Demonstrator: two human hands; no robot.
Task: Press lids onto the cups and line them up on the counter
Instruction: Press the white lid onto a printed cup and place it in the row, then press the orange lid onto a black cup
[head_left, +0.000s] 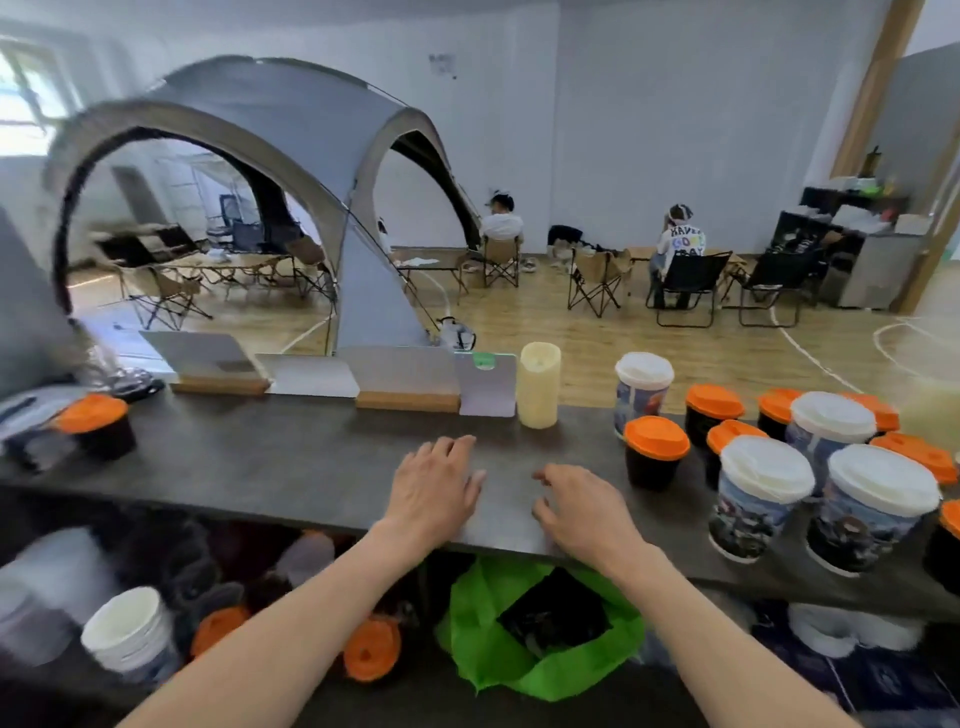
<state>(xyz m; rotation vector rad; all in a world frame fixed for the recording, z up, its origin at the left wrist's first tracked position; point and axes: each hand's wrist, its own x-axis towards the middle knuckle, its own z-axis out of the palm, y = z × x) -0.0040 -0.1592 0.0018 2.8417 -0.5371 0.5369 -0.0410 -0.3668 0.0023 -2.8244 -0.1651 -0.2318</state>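
Dark grey counter (291, 462) runs across the view, with a wooden floor, folding chairs and a grey dome tent (270, 171) seen beyond it. Both bare hands are held over a bare stretch of the counter near its front edge, and nothing is gripped by either: the left hand (434, 491) is spread flat with fingers extended, while the right hand (584, 506) is loosely curled with its fingers apart. The lidded cups are grouped to the right of the right hand, apart from it. Nearest is a dark cup with an orange lid (655, 451), just beyond the right fingertips; behind and right of it stand more orange-lidded dark cups (714, 413) and taller printed cups with white lids (761, 496), crowded close together rather than in one straight line. One printed white-lidded cup (643, 392) stands further back near a cream pillar candle (539, 384). A single orange-lidded dark cup (101, 426) is seen far left on the counter, well apart from the hands. Upright cards in wooden holders (410, 384) are lined along the back edge. Below the counter, an unlidded white cup (130, 636), loose orange lids (371, 647) and a green bag (540, 634) are visible, partly blurred.
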